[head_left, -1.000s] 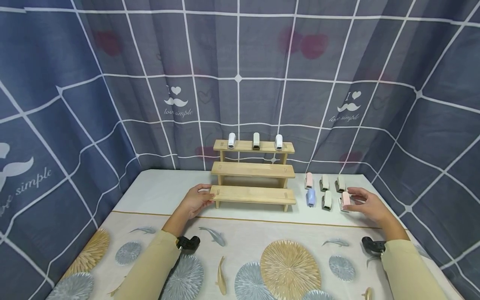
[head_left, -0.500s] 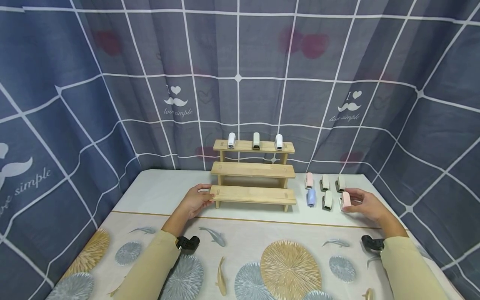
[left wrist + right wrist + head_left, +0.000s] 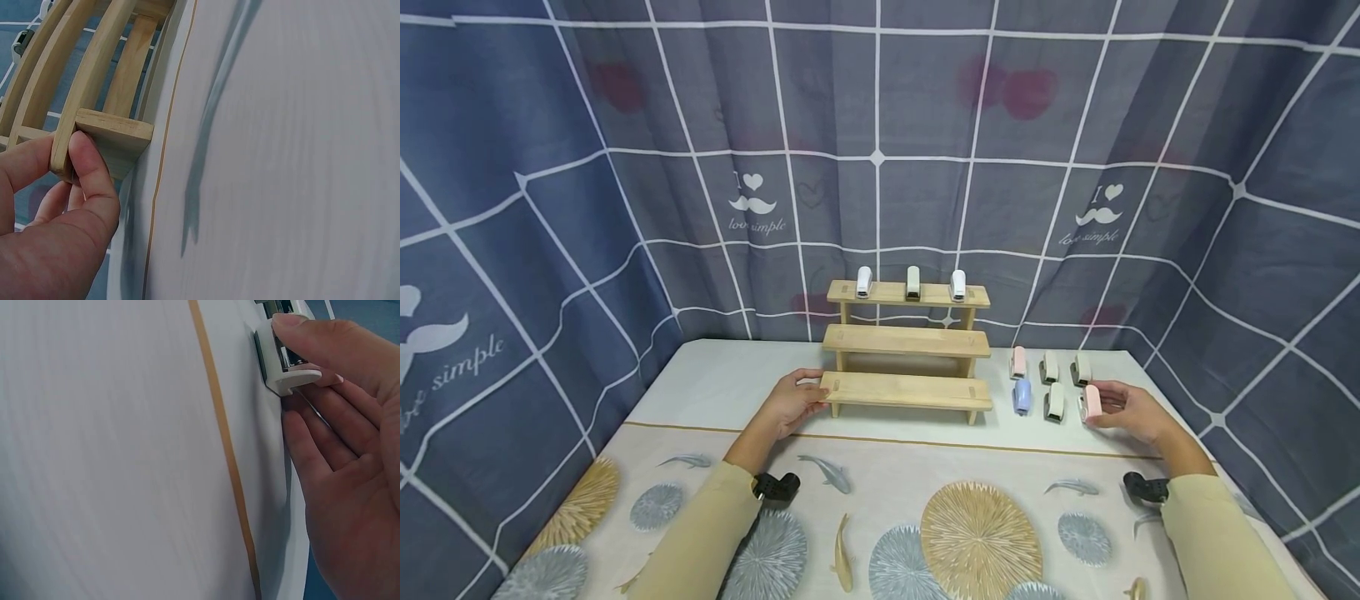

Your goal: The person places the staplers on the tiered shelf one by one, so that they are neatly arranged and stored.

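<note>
My left hand [image 3: 793,403] pinches the left end of the lowest board of a three-step wooden shelf [image 3: 906,390]; in the left wrist view the thumb and fingers lie on either side of the board's corner [image 3: 62,147]. At the right, my right hand [image 3: 1138,412] holds a small pink and white stapler [image 3: 1091,402] between thumb and fingers. The right wrist view shows the stapler's white base [image 3: 270,362] low against the white table; whether it touches is hard to tell. Beside it stand a cream stapler [image 3: 1054,402] and a blue stapler [image 3: 1022,396].
Behind these are another pink stapler [image 3: 1017,362] and two cream staplers, one at the right [image 3: 1081,367]. Several staplers, such as a white one [image 3: 863,282], stand on the shelf's top board. A checked curtain [image 3: 820,200] hangs behind the table. A patterned cloth [image 3: 880,475] covers the front.
My right fingers have closed in around the pink stapler, which has turned or tilted slightly in place. The left hand and the shelf have stayed put.
</note>
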`<state>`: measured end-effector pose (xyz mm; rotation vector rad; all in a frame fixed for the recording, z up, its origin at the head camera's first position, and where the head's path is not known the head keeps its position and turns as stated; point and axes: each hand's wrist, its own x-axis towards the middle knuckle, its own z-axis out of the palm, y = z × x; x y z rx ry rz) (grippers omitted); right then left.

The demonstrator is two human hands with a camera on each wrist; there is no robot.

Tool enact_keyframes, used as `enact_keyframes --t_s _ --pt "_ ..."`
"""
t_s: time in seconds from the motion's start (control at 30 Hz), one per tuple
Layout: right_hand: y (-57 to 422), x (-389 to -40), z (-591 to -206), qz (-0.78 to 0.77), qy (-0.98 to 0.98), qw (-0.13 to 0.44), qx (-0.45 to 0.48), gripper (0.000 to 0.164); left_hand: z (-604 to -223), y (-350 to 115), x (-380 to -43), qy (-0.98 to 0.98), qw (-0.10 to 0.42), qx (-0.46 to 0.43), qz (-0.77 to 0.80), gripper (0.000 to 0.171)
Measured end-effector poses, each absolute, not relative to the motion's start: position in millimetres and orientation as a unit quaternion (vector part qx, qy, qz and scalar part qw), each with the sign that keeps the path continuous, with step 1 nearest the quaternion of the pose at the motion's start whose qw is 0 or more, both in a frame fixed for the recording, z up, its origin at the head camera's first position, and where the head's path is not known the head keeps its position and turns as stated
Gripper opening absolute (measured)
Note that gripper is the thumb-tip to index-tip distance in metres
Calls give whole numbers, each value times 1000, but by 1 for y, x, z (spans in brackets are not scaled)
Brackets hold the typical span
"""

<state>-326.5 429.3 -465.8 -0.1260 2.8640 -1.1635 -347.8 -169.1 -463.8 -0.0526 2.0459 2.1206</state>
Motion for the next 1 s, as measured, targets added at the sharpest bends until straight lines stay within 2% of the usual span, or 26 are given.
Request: enact_keyframes --t_s 0.4,0.73,1.0 --pt "422 -317 -467 -369 928 -10 -48 87 -467 -169 -350 692 94 -16 715 52" --pt "413 -303 -466 -424 903 -32 -66 73 -466 -168 -349 692 93 -17 715 53" --pt "392 -286 -463 -477 872 -66 -86 72 -466 -169 -350 686 95 -19 721 53"
